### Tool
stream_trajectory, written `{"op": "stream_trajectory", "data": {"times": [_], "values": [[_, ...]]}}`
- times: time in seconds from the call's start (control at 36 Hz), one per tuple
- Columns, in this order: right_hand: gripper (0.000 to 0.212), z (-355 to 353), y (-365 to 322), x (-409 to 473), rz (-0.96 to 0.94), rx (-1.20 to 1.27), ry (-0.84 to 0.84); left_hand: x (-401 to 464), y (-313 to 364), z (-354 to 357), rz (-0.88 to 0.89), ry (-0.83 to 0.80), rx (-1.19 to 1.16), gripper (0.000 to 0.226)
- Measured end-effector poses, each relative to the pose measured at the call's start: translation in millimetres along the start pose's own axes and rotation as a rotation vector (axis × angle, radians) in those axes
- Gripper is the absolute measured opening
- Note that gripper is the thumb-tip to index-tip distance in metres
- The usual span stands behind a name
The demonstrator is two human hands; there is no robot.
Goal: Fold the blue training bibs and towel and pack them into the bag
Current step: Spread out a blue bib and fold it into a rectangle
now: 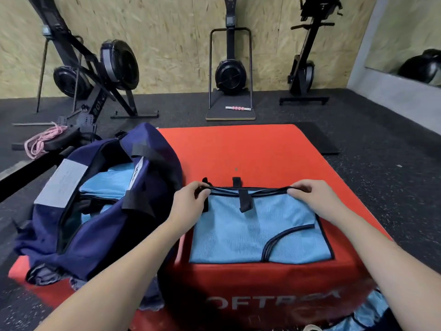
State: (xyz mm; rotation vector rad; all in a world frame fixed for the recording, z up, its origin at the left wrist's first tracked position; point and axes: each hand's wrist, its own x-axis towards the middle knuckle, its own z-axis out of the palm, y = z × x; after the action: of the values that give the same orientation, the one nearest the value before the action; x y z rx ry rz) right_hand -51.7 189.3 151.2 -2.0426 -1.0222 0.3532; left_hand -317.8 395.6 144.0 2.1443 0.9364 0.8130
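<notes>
The big red padded box [250,149] is serving as the surface here, soft vinyl-looking top with white lettering on the front face. A navy fabric bag [100,211] is slumping over its left side, mouth gaping open, and light blue cloth [107,182] is already sitting folded inside it. Black webbing straps are running across the bag, and there's a pale grey patch on its flap.

On the right half of the box a blue bib [257,232] is lying flat, folded into a rough rectangle, thin mesh-like fabric with dark piping along the edges.

The left hand [191,201] is pinching the bib's far left corner, fingers curled tight around the dark trim. The right hand [312,197] is doing the same at the far right corner, fingers bent over the edge.

More blue cloth [372,309] is bunching up at the bottom right.
</notes>
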Motion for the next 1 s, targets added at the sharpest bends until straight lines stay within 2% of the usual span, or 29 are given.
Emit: {"op": "stream_trajectory", "data": {"times": [0.22,0.33,0.42,0.47,0.56,0.64,0.72,0.78,0.89,0.94,1.0], "values": [[0.006,23,13,37,0.041,-0.144,0.010,35,-22,21,-0.041,0.017,0.117,0.015],[0.023,35,14,42,0.016,-0.473,0.038,41,-37,28,-0.034,0.010,0.235,0.016],[0.028,45,-3,39,-0.128,-0.623,0.047,40,-39,30,-0.052,0.016,0.248,0.017],[0.032,56,-18,35,-0.193,-0.595,-0.035,39,-36,30,-0.065,0.031,0.236,0.022],[0.041,77,-33,26,-0.193,-0.514,-0.153,36,-34,29,-0.081,0.044,0.232,0.025],[0.044,91,-38,22,-0.146,-0.296,-0.182,33,-32,29,-0.102,0.053,0.204,0.027],[0.029,97,-42,23,-0.086,-0.057,-0.171,28,-24,27,-0.182,0.069,0.013,0.029],[0.034,99,-45,24,-0.079,0.019,-0.173,25,-20,26,-0.242,0.089,-0.168,0.028],[0.046,102,-44,28,-0.125,-0.128,-0.224,19,-10,27,-0.223,0.118,-0.427,0.024],[0.046,104,-40,32,-0.147,-0.240,-0.240,17,-5,27,-0.161,0.070,-0.392,0.025],[0.045,107,-38,34,-0.172,-0.327,-0.246,17,-4,28,-0.066,-0.003,-0.239,0.026]]}}
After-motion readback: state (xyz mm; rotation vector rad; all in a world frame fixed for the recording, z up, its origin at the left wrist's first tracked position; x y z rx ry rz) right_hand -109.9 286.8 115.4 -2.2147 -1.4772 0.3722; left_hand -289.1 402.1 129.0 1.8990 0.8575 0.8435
